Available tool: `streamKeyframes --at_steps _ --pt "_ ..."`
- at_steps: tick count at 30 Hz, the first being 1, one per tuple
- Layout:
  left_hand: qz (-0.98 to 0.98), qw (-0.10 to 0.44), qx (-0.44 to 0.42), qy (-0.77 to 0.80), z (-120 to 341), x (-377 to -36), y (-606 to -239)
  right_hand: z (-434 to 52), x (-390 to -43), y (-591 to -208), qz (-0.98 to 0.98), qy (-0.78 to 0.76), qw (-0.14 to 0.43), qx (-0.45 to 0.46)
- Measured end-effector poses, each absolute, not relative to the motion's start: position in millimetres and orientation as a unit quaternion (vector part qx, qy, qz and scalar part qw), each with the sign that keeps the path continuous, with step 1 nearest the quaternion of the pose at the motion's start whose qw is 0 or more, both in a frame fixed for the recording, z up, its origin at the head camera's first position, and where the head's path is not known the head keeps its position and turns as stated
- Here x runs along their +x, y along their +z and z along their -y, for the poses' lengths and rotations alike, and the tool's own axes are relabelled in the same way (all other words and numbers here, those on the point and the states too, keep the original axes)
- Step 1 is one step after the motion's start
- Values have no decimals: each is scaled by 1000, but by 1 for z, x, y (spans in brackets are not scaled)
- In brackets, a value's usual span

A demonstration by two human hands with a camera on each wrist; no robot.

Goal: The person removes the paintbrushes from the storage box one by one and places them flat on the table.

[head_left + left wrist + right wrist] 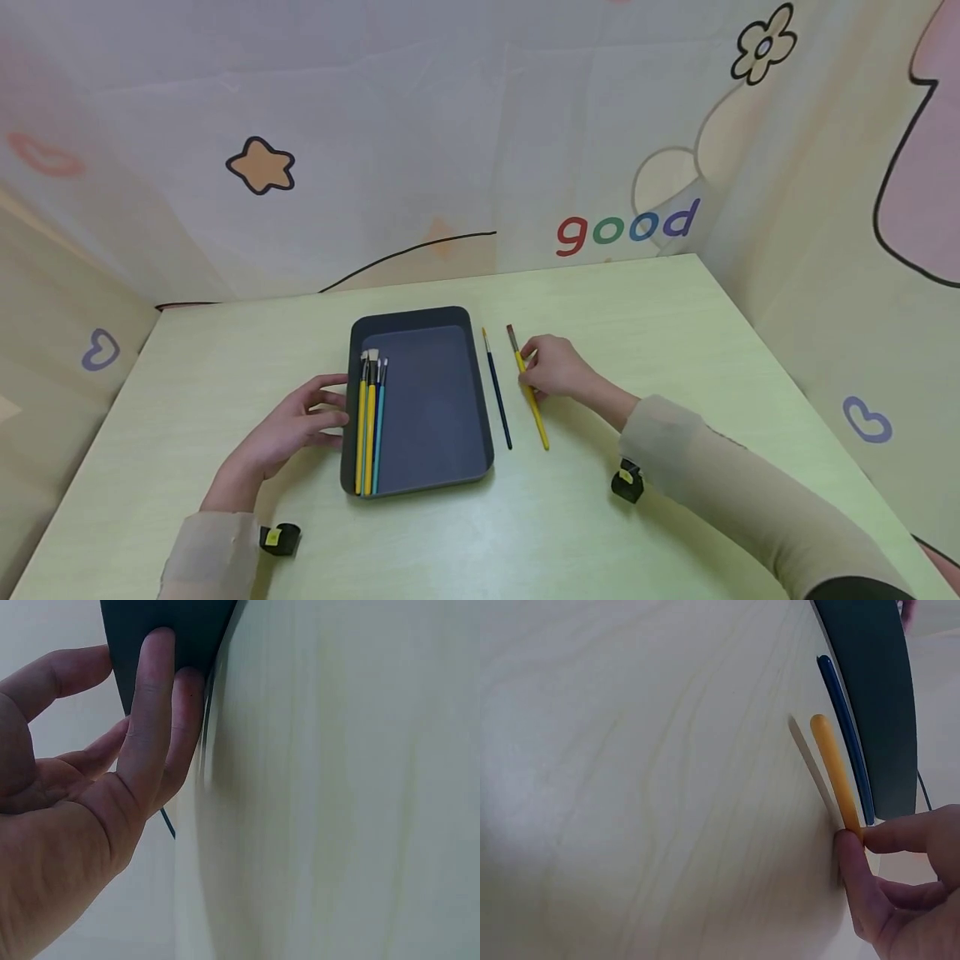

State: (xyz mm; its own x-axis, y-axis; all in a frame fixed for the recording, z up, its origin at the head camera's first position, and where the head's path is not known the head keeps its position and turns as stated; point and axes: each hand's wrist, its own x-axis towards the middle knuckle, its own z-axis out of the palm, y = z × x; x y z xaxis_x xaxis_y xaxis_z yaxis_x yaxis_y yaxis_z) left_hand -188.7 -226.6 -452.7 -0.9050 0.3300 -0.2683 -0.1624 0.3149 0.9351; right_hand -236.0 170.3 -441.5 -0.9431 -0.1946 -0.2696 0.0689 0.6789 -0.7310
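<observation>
A dark grey tray (427,400) lies on the table, with several paintbrushes (371,425) along its left inner side, some yellow-handled and some blue. My left hand (288,425) is at the tray's left side. In the left wrist view its extended fingers (154,697) touch the outer wall, the palm holding nothing. To the right of the tray, my right hand (555,367) pinches a yellow paintbrush (536,412) between thumb and finger, bristles pointing away. Between that brush and the tray lies a dark blue paintbrush (497,392), also seen close to the tray wall in the right wrist view.
The pale wood-grain table (600,517) meets a printed cloth backdrop (420,150) at its far edge, with more cloth on both sides. A small black device (281,539) is at the left wrist and another black device (627,482) at the right.
</observation>
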Motion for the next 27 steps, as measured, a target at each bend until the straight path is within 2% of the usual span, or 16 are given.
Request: streamKeyframes --at_steps 22,27 --pt "-782 210 59 584 225 -188 -453 -169 -235 -440 -920 -360 144 -53" --pt "-780 211 59 586 226 -188 -452 -168 -236 -436 -928 -349 115 -69"
